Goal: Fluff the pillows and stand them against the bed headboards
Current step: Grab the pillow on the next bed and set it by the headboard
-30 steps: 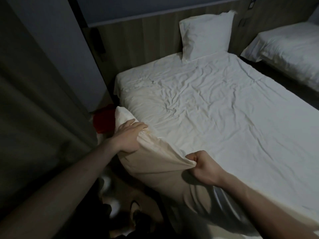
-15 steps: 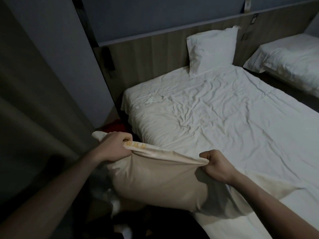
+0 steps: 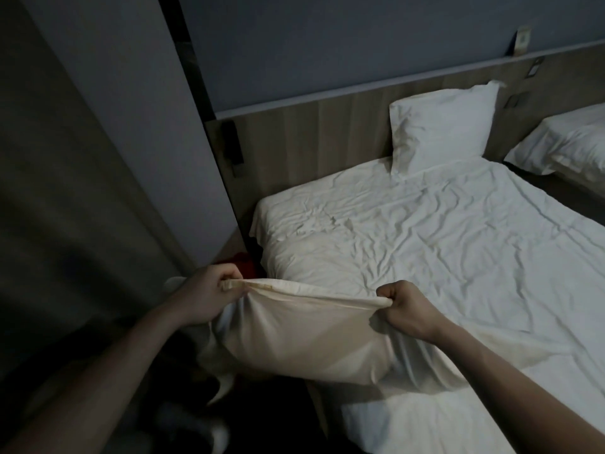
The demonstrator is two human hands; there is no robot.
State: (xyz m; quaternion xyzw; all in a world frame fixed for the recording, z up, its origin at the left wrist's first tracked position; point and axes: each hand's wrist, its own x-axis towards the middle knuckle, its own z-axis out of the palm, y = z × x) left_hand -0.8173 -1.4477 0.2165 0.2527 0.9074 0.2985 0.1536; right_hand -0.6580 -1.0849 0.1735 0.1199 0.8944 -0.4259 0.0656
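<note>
Pillow point(image 3: 304, 335) hangs below both fists, long axis spanning left hand point(image 3: 206, 296) to right hand point(image 3: 409, 309), each pinching its top edge.

Colours, dim room, plain fabrics throughout.
Gripped pillow point(image 3: 304, 335): cream, yellowish stain marks along the top seam between the two fists. Sheet point(image 3: 458, 257) beyond the grip: white, creased, no print. Standing pillow point(image 3: 442, 129) far past the right fist: white. Headboard point(image 3: 311, 149): pale wood grain, vertical boards. Wall point(image 3: 327, 44) above: grey-blue. Something red point(image 3: 245, 265) just behind the left fist. Curtain point(image 3: 65, 208) at left: dull grey-brown.
</note>
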